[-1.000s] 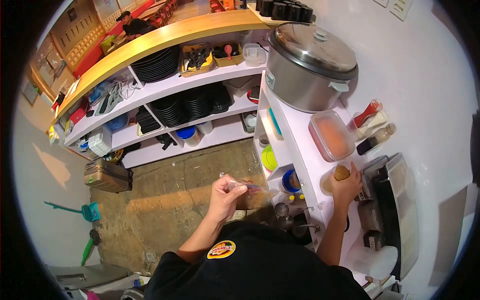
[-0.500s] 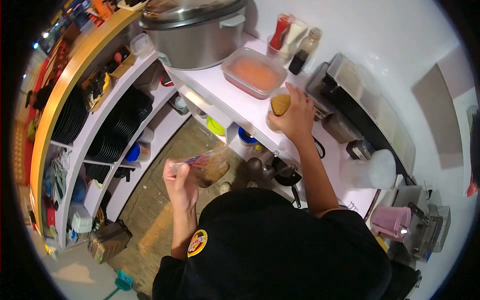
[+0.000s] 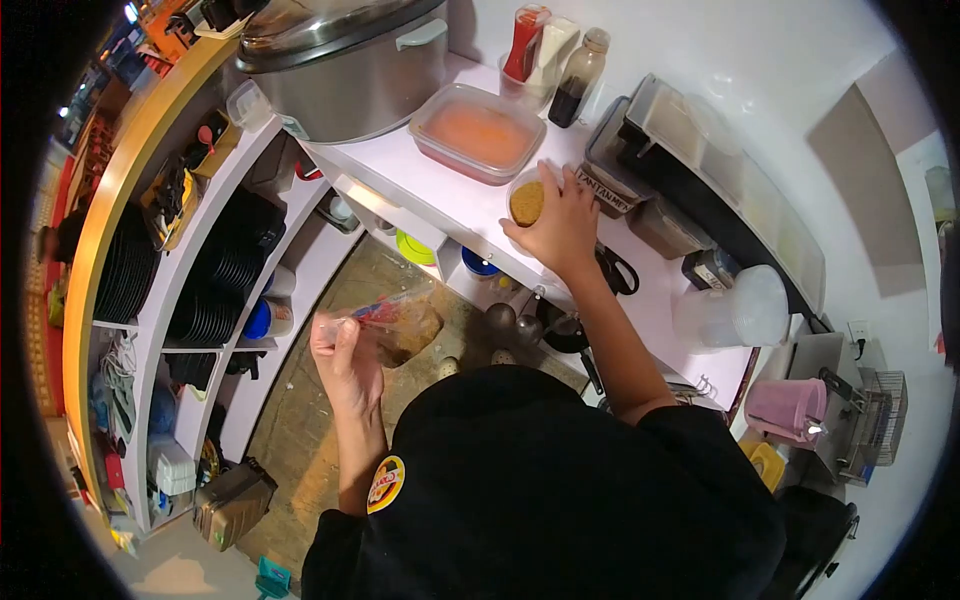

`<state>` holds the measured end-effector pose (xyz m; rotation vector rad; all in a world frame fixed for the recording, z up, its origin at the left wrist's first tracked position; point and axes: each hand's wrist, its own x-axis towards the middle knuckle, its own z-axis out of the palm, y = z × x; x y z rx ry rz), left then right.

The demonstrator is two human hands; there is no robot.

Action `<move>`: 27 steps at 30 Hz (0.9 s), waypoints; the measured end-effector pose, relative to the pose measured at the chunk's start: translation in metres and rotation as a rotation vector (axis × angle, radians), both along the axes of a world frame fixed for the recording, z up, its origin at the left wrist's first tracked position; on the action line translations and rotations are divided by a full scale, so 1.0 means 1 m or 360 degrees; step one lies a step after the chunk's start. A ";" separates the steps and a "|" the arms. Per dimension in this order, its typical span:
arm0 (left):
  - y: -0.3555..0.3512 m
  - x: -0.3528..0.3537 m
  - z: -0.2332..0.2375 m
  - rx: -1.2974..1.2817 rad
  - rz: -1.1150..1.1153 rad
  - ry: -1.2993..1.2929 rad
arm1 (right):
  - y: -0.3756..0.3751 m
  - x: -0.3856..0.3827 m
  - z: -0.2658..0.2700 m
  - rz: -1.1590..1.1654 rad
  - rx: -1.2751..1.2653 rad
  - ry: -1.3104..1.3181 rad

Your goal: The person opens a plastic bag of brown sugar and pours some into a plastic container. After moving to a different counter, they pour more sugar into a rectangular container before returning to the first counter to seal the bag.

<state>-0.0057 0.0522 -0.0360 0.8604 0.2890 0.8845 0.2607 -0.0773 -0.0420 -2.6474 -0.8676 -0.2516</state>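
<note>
With an orange-filled tub [image 3: 455, 164], bottle [image 3: 568, 98] and labelled box [image 3: 606, 192] crowding near, the right hand [image 3: 560, 225] curls round a cup [image 3: 512, 192] on the white surface [image 3: 655, 300], while the left hand [image 3: 350, 365] pinches a clear bag [image 3: 405, 312] above the floor [image 3: 300, 420].

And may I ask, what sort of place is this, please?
Probably the kitchen or serving area of a small restaurant: there is a very large lidded cooker, tall stacks of black dishes, and a red squeeze bottle.
</note>
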 end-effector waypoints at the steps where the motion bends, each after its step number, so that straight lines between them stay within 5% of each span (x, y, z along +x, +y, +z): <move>1: 0.000 0.001 -0.002 0.0000 0.0000 0.0014 | 0.000 0.002 0.003 0.0024 0.0014 0.0021; 14: -0.010 0.008 0.016 -0.0116 0.0078 0.0087 | -0.019 0.007 -0.003 0.0306 0.0267 -0.0046; 27: -0.003 0.005 0.006 -0.0028 0.0086 0.0051 | -0.011 -0.002 -0.004 0.0083 0.0259 -0.0017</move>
